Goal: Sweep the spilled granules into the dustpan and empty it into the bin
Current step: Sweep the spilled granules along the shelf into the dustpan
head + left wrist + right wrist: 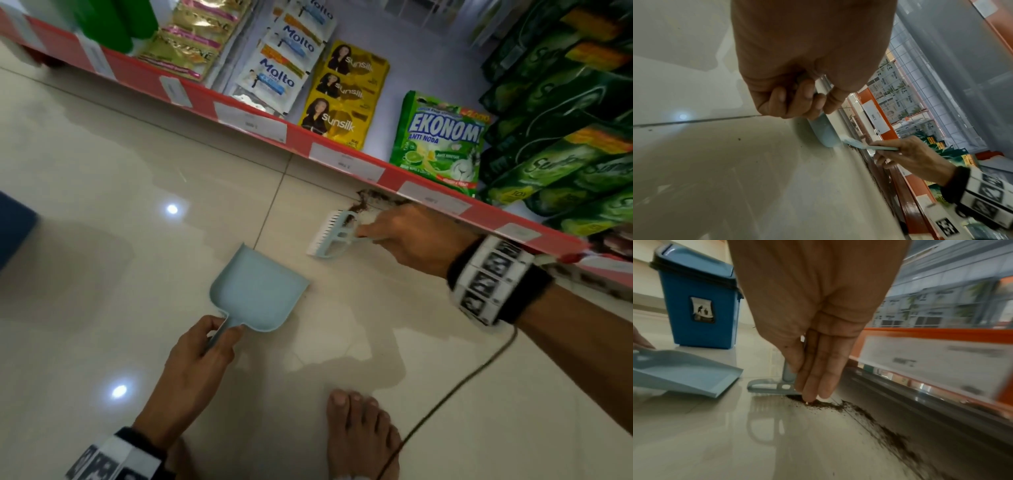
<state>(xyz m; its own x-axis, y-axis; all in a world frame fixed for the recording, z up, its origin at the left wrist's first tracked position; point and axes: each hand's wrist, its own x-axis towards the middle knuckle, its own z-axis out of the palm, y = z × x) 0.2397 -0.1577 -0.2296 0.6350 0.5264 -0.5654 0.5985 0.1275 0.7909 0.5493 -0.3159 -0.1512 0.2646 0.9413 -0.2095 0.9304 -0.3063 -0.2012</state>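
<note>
Dark brown granules (371,198) (869,415) lie in a line on the cream floor tiles along the foot of the shelf. My right hand (411,236) (813,353) grips the handle of a small pale blue brush (334,234) (774,386) (859,145), whose white bristles rest on the floor at the near end of the granules. My left hand (202,346) (797,100) holds the handle of a pale blue dustpan (258,291) (682,371) (824,133). The pan is tilted, its mouth toward the brush, a short gap apart, with nothing in it.
A blue lidded bin (698,301) stands on the floor beyond the dustpan; its corner shows at the left edge (13,229). The red-edged bottom shelf (342,156) with sachets and green packs overhangs the granules. My bare foot (359,435) and a cable (455,387) are near.
</note>
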